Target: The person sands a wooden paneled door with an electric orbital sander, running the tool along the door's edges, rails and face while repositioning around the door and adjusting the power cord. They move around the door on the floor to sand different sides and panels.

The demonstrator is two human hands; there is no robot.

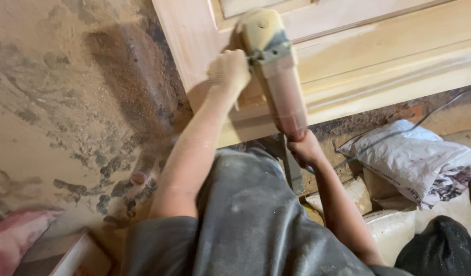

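Note:
A dust-coated power sander (276,71) rests on a pale wooden door panel (378,56) that lies across the upper part of the view. My left hand (228,70), covered in sawdust, grips the side of the tool near its head. My right hand (303,148) holds the rear end of the tool's body at the panel's near edge. Both forearms reach up from my grey shirt.
Thick sawdust covers the floor (66,102) to the left. A white sack (414,158) lies at right with a thin cable (440,110) running over it. Pale blocks (363,199) sit under the panel. A dark bag (445,250) is at bottom right, pink cloth (15,235) at bottom left.

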